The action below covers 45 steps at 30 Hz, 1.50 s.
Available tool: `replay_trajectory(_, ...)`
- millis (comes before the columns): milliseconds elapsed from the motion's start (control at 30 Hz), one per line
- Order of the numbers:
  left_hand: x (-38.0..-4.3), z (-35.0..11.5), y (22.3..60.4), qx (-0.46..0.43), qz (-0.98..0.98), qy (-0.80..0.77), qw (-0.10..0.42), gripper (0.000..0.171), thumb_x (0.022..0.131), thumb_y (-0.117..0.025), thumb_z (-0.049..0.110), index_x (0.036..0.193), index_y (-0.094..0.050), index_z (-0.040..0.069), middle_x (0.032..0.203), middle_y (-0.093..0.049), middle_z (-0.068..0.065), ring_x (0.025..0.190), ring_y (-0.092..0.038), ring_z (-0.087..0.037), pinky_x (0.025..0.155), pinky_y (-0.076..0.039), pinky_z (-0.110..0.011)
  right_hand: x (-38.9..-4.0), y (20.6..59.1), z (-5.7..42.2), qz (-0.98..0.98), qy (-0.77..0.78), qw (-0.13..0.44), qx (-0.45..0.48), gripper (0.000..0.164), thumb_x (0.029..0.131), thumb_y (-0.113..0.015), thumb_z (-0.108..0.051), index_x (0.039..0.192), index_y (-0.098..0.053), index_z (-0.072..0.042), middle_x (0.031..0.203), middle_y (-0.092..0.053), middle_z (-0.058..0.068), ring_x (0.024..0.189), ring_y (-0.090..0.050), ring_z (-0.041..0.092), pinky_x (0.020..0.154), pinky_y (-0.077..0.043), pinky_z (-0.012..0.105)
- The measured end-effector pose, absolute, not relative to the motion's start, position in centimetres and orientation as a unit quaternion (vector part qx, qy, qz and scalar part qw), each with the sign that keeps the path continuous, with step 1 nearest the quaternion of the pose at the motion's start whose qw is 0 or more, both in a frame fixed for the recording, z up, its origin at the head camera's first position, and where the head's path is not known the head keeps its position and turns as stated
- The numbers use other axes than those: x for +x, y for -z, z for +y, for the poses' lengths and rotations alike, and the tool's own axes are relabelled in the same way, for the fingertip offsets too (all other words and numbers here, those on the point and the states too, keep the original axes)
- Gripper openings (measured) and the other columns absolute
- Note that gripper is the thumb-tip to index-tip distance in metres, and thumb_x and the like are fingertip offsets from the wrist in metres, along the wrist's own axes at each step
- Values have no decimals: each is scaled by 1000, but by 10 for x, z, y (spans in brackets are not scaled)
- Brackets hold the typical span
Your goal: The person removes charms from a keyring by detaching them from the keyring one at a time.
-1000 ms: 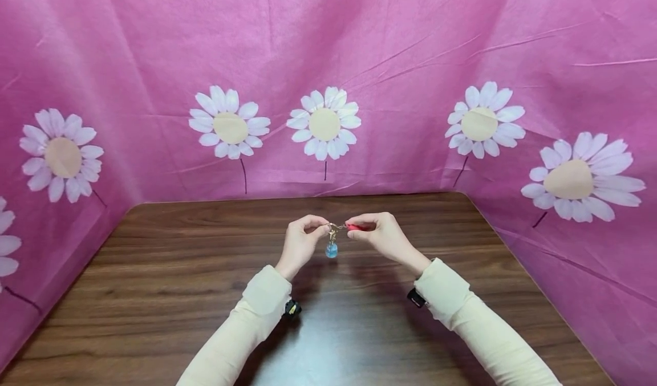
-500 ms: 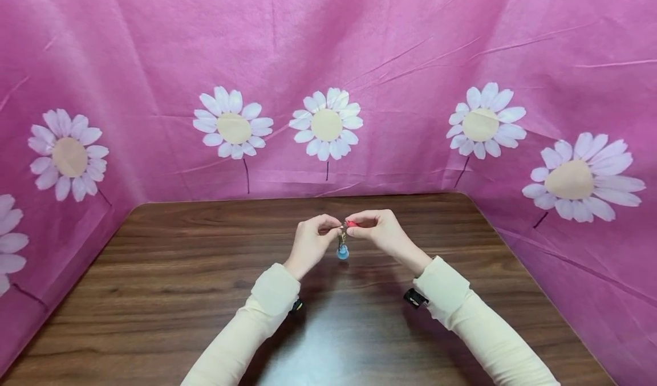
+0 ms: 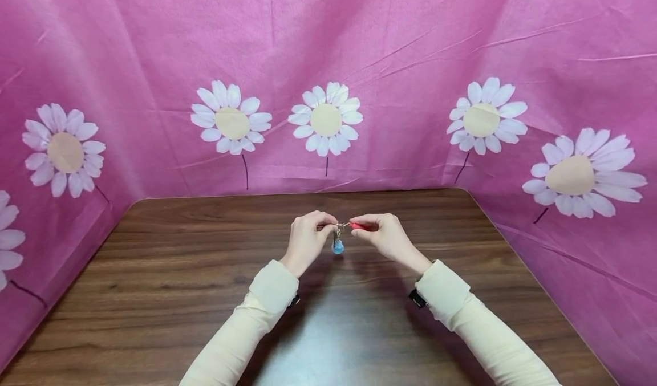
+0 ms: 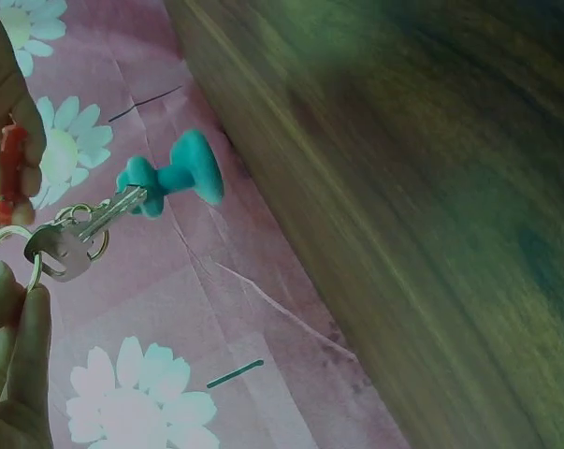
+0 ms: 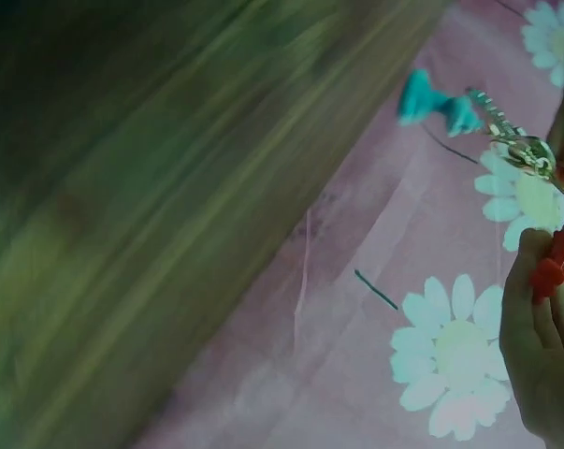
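Observation:
In the head view my left hand pinches a gold key ring between thumb and fingertips. From the ring hangs a silver key, and a blue-green charm dangles beside it on a chain. Opposite, my right hand pinches a small red piece, whose exact kind is partly hidden by the fingers. A short gold chain runs between the red piece and the ring. Everything is held in the air above the table.
A brown wood-grain table lies under both hands. Pink cloth printed with white daisies hangs around its back and sides. Dark straps sit at the wrists, below the rolled sleeves.
Half a second ago my hands came close together, the left moving right with the key ring. Now they are a little apart again, the short chain showing between them; the charm swings.

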<state>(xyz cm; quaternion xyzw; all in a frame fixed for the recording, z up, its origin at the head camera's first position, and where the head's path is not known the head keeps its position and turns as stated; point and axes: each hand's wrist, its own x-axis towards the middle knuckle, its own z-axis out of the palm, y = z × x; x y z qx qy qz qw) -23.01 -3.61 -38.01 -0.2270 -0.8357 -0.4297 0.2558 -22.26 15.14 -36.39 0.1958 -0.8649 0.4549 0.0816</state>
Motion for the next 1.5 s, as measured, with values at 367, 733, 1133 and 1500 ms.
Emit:
replay_trajectory(367, -228, -41, 378, -195, -811, 501, 232, 6, 75, -73, 8, 80, -71, 6, 76, -71, -4, 71, -68, -12, 65, -52, -21, -220, 365, 147, -871, -395, 156, 247, 25, 71, -76, -9, 95, -71, -3, 86, -71, 7, 75, -65, 13, 65, -53, 26)
replay_trajectory(733, -227, -45, 379, -170, -790, 556, 197, 7, 76, -72, 6, 81, -70, 3, 77, -71, -8, 71, -67, -15, 64, -50, -22, -220, 370, 147, -864, -405, 152, 258, 24, 75, -72, -4, 99, -70, -2, 88, -71, 10, 73, -66, 14, 61, -52, 19)
replay_trajectory(1133, -230, -45, 375, -166, -778, 579, 177, 8, 74, -72, 4, 81, -70, 2, 77, -70, -13, 73, -68, -25, 65, -51, -29, -228, 364, 143, -854, -437, 139, 247, 20, 82, -66, -8, 101, -69, -4, 92, -71, 9, 76, -63, 14, 64, -51, 28)
replay_trajectory(1500, -207, -43, 343, -176, -779, 574, 181, 8, 75, -68, -6, 81, -66, -10, 78, -68, -22, 74, -67, -33, 67, -53, -33, -233, 355, 136, -851, -358, 216, 318, 18, 71, -75, -10, 88, -71, -6, 80, -69, 3, 71, -63, 12, 63, -52, 26)
